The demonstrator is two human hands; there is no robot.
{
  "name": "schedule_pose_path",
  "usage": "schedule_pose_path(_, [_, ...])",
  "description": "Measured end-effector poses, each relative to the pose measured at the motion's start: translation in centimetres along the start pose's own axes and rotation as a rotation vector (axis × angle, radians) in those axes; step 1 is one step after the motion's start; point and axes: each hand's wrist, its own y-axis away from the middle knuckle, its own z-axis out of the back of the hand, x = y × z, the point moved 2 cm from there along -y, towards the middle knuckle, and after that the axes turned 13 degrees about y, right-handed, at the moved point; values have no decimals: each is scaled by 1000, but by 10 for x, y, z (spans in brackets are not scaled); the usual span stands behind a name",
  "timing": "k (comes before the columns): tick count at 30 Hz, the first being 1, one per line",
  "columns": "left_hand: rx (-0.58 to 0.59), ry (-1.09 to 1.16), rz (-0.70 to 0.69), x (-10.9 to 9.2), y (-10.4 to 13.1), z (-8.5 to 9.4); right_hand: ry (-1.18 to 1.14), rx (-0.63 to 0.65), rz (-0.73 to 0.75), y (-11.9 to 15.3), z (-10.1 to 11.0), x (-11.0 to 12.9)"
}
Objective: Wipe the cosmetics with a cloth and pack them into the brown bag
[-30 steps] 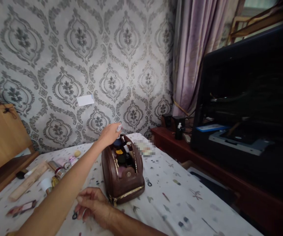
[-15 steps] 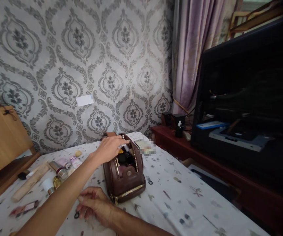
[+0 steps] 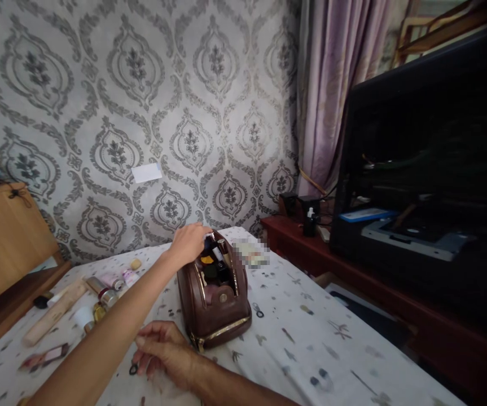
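A brown leather bag (image 3: 190,307) stands on the patterned cloth with its top unzipped. Dark items, a yellow piece and a slim tube (image 3: 216,253) show inside it. At the bag's far end, my left hand (image 3: 190,241) has its fingers bent over the rim of the opening; the fingertips are partly hidden. Below, in front of the bag, my right hand (image 3: 165,351) rests half curled on the cloth with its fingers apart and nothing visible in them. My left forearm crosses over beside several cosmetics, including a beige tube (image 3: 52,317) and a pink-capped tube (image 3: 130,277).
A white-capped bottle (image 3: 83,317), a gold bottle (image 3: 99,312) and a small palette (image 3: 44,357) lie at left. A partly blurred card (image 3: 249,252) lies behind the bag. At right is a red-brown stand (image 3: 294,239) with a large black screen (image 3: 399,169).
My left hand has drawn back from over the bag's opening to its far left rim, its fingers now more bent. My right hand and the bag have stayed in place.
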Motion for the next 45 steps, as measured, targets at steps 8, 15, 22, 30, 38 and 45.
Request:
schedule_pose_path(8, [62, -53, 30, 2, -13, -8, 19, 6, -7, 0, -1, 3])
schedule_pose_path(15, [87, -55, 69, 6, -19, -12, 23, 13, -6, 1, -1, 4])
schedule_pose_path(22, [89, -19, 99, 6, -25, -12, 26, 0, 1, 0, -1, 3])
schedule_pose_path(30, [27, 39, 49, 6, -19, -12, 23, 13, 8, -1, 1, 1])
schedule_pose_path(38, [-189, 178, 9, 10, 8, 12, 29, 0, -7, 1, -1, 4])
schedule_pose_path(45, [-370, 468, 128, 39, 96, 1, 67, -1, -6, 4, -1, 11])
